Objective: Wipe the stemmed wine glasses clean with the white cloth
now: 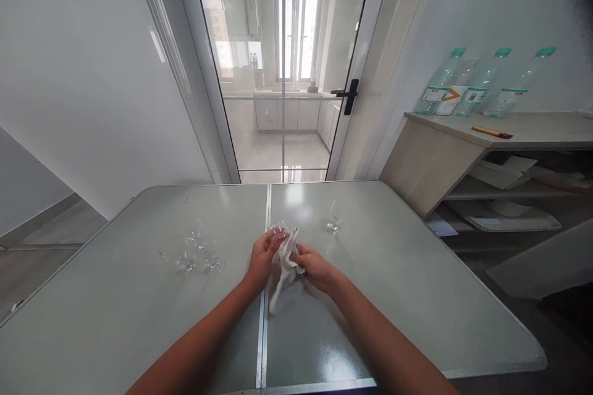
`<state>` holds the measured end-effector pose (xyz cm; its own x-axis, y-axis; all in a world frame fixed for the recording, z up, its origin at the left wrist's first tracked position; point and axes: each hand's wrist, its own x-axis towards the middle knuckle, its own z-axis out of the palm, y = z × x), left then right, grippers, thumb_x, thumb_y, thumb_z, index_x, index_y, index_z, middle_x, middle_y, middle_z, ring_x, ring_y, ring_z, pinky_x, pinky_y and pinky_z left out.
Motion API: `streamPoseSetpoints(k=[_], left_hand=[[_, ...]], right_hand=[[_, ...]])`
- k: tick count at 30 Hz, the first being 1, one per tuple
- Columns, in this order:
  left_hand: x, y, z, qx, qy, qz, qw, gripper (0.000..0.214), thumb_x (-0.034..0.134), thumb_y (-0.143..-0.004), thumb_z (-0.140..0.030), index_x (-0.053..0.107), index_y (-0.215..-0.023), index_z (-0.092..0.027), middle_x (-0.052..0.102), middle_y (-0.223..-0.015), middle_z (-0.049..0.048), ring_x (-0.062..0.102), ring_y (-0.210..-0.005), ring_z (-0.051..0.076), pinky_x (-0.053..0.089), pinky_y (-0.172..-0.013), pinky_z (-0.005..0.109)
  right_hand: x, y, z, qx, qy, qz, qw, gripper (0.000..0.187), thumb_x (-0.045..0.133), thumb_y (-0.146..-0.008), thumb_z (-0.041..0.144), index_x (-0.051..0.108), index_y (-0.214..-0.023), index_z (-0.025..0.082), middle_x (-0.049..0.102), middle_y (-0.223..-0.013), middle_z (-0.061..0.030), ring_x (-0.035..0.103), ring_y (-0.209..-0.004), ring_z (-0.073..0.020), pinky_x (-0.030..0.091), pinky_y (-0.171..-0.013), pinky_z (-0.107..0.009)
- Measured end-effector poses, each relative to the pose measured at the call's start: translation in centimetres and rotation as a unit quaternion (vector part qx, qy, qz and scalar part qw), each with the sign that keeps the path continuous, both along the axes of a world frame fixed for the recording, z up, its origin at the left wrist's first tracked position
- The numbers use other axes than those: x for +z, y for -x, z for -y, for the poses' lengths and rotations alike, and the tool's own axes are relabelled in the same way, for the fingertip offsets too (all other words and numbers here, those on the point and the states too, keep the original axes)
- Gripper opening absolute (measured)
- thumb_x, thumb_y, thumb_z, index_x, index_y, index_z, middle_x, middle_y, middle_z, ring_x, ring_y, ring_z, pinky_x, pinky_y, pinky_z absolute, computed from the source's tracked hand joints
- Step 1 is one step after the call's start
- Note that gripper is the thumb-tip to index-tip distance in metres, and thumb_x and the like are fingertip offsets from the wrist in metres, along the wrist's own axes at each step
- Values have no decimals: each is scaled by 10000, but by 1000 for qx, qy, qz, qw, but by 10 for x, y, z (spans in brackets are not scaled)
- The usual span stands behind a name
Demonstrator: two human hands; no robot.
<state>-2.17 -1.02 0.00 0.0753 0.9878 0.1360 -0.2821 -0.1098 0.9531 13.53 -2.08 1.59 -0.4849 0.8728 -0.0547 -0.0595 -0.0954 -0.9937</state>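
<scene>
Over the middle seam of the table, my left hand (pixel 266 253) is closed around a clear wine glass (pixel 278 226), whose rim shows above the fingers. A white cloth (pixel 286 259) hangs between my hands, bunched against the glass. The fingers of my right hand (pixel 315 266) are closed on that cloth. How far the cloth reaches around or into the glass is hidden by the fingers. Several clear stemmed glasses (pixel 189 262) are grouped to the left. A single stemmed glass (pixel 334 227) stands on the right, beyond my right hand.
The pale grey table (pixel 407 296) has a metal seam and trim. Past its far edge is a glass door (pixel 282 154) with a black handle (pixel 352 97). On the right, a wooden shelf unit (pixel 445 157) holds several plastic bottles (pixel 482 86), a yellow-orange stick (pixel 491 132) and papers.
</scene>
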Motion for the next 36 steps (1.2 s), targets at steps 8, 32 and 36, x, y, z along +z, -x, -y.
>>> streamPoseSetpoints(k=[8,32,36], left_hand=[[-5,1,-6,-6,-7,27,1000,558,824,-760,-447,654,-1204,-154,745,-1151,144,692,-1110,296,505,-1003,423],[12,9,-4,-42,-46,87,994,730,909,-644,-455,584,-1246,-201,652,-1325,192,638,-1204,328,511,-991,436],[17,9,-3,7,-71,68,995,708,921,-630,-404,552,-1218,-267,612,-1373,137,624,-1225,332,579,-853,367]], right_hand=[[5,-9,-3,-7,-58,69,996,206,662,-867,387,631,-867,184,615,-756,-11,499,-651,-144,344,-632,-257],[3,-32,-24,-310,-148,56,938,272,605,-866,431,634,-757,183,580,-701,1,477,-691,-160,377,-646,-259],[-4,-30,-26,-326,-30,-41,944,418,632,-820,594,654,-913,188,655,-822,-30,554,-742,-180,442,-666,-270]])
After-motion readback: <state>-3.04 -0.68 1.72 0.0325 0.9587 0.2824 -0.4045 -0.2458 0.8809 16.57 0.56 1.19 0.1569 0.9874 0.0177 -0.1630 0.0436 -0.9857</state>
